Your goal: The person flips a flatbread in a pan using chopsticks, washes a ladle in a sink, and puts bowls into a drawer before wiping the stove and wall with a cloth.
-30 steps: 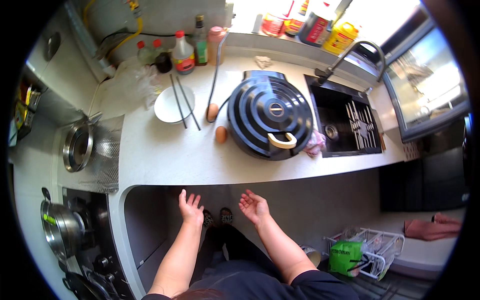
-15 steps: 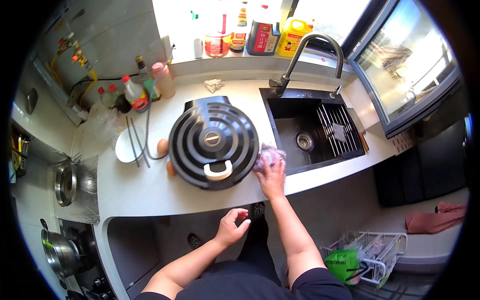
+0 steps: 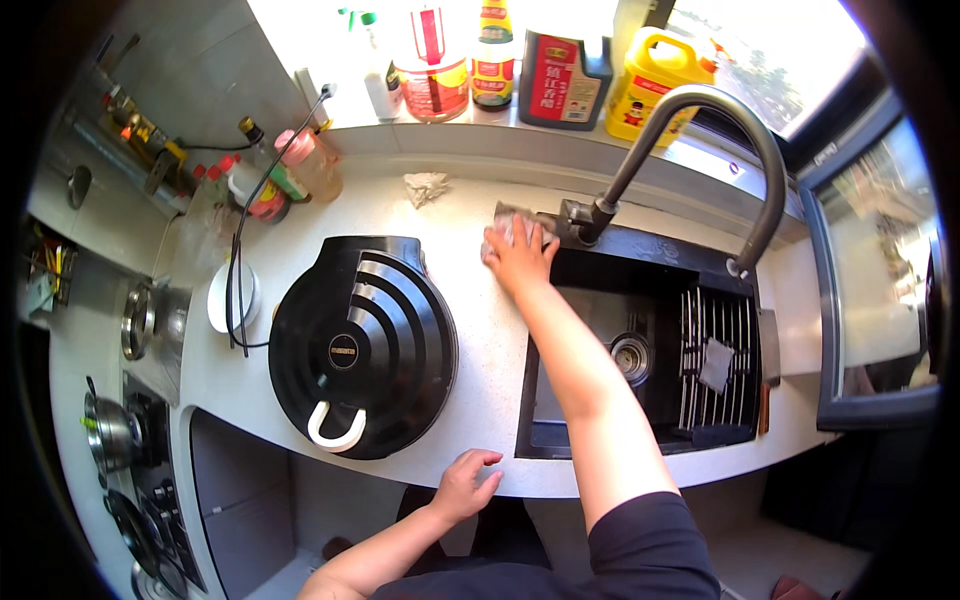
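My right hand (image 3: pixel 522 262) presses a crumpled pinkish-grey cloth (image 3: pixel 492 246) onto the white countertop (image 3: pixel 478 365), beside the far-left corner of the black sink (image 3: pixel 545 405). Its fingers spread over the cloth and hide part of it. My left hand (image 3: pixel 466 488) hovers by the counter's front edge, fingers loosely curved, thumb apart, holding nothing. Left of my right arm sits a round black electric griddle (image 3: pixel 405 340), its lid down and its white handle (image 3: pixel 337 427) toward me.
A tall dark faucet (image 3: pixel 660 130) arches over the sink, with a metal drying rack (image 3: pixel 708 380) across its right side. Bottles and jugs line the windowsill. A wadded white tissue (image 3: pixel 425 187) lies behind the griddle; a white bowl (image 3: pixel 222 300) and a black cord (image 3: pixel 240 270) are left of it.
My right hand has carried the cloth from beside the griddle near the front edge to the back of the counter by the faucet. The view has shifted; my left hand remains empty.
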{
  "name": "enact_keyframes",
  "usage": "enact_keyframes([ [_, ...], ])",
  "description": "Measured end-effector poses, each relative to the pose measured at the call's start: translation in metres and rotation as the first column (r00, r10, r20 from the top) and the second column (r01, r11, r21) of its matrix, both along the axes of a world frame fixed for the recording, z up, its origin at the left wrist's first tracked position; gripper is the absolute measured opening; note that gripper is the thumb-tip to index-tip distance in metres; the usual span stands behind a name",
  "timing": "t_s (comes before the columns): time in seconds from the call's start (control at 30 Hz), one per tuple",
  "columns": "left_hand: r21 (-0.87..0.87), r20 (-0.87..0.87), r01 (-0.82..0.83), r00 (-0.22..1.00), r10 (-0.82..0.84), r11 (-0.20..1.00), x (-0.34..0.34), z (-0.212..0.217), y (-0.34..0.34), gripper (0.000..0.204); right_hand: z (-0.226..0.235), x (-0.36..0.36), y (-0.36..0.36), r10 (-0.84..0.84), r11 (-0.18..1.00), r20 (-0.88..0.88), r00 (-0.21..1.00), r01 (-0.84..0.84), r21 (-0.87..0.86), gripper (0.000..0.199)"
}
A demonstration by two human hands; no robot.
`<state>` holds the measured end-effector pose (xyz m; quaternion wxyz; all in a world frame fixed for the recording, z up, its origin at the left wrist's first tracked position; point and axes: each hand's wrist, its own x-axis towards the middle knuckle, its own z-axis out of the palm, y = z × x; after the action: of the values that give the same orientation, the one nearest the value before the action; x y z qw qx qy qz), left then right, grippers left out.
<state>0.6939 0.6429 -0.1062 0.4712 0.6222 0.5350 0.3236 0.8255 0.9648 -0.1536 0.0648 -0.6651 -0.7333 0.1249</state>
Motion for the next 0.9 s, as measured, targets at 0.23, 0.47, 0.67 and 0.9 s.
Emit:
enact_keyframes([
  [0.23,0.004,-0.023,-0.096,0.995,0.096,0.995,-0.003,-0.014,-0.016,0.018,-0.012,-0.019,0.029,0.54,0.828,-0.12,0.833,-0.5,0.252,0.036],
  [0.47,-0.037,0.067,-0.154,0.985,0.156,0.987,-0.029,-0.001,-0.061,0.018,0.009,-0.007,-0.14,0.543,0.799,-0.102,0.834,-0.475,0.37,0.036],
  [0.67,-0.09,0.095,-0.344,0.931,0.352,0.935,-0.099,-0.011,-0.125,0.021,0.007,-0.042,-0.346,0.379,0.868,-0.058,0.923,-0.333,0.369,0.031],
  [0.9,-0.047,0.205,-0.669,0.72,0.663,0.741,-0.216,-0.016,-0.217,0.019,0.003,-0.193,-0.407,0.544,0.771,-0.099,0.833,-0.449,0.452,0.023],
])
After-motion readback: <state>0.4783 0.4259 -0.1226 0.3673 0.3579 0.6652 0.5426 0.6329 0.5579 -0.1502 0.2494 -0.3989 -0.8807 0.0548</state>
